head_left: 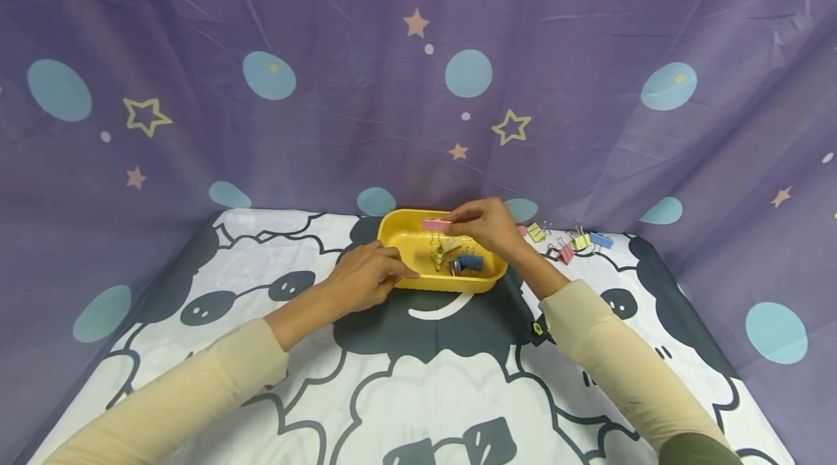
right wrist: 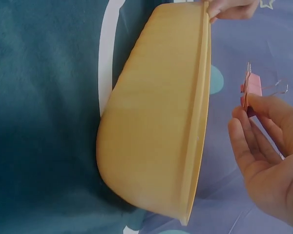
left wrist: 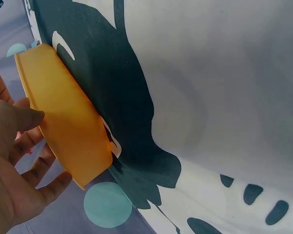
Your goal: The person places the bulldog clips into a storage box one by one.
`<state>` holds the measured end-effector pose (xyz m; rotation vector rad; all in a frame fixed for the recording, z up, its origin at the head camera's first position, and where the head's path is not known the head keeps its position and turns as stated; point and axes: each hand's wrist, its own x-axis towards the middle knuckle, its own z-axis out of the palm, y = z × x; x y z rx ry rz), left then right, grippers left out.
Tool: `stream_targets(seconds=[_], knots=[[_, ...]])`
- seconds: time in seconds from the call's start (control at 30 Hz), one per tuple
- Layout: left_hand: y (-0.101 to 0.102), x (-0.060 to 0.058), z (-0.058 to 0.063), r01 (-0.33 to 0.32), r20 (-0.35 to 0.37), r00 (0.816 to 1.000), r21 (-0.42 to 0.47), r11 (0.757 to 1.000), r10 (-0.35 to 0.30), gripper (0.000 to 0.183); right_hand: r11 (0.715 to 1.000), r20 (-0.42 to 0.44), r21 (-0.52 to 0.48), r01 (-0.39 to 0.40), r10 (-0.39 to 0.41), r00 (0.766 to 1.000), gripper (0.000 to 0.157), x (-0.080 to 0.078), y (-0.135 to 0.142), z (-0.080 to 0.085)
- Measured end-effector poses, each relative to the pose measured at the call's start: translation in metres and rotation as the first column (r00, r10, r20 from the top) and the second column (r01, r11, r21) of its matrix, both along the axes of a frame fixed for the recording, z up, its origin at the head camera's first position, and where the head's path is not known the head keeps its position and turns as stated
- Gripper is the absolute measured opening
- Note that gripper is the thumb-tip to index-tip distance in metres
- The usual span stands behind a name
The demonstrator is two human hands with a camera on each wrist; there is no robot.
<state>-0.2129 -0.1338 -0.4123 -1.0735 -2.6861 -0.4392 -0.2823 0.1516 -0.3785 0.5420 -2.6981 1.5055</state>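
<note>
A yellow plastic bin point(head_left: 461, 283) stands on the cloth close to the back curtain. My left hand point(head_left: 366, 272) grips its left end, with the thumb point(left wrist: 29, 117) on the outer wall and the fingers at the rim. Above the bin's opening, my right hand point(head_left: 487, 225) pinches a pink binder clip point(right wrist: 254, 85) between thumb and fingers, its wire handles sticking out. Inside the bin lie a blue binder clip point(head_left: 471, 261) and several yellowish and metallic ones, partly overlapping.
Right of the bin, partly behind the right wrist, several loose binder clips lie scattered: yellow point(head_left: 536, 232), pink point(head_left: 566, 253) and blue point(head_left: 601, 240). A small yellow-green item point(head_left: 538, 328) lies beside the right sleeve. The purple curtain point(head_left: 327, 138) rises directly behind.
</note>
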Motion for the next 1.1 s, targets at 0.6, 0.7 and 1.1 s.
stream_targets(seconds=[0.6,0.7,1.1], knots=[[-0.002,0.000,-0.001,0.018,-0.010,1.000,0.021,1.000,-0.018,0.042,0.998,0.026,0.048,0.034,-0.036,0.999,0.014,-0.006,-0.029,-0.007],[-0.002,0.000,-0.001,0.019,-0.022,1.000,0.020,1.000,-0.018,0.041,1.000,0.048,0.020,0.006,-0.007,0.999,0.022,-0.006,-0.032,-0.006],[-0.002,0.000,0.002,0.016,-0.004,1.000,-0.002,1.000,-0.016,0.042,0.993,0.052,0.111,0.044,-0.050,0.997,0.039,-0.009,-0.029,0.000]])
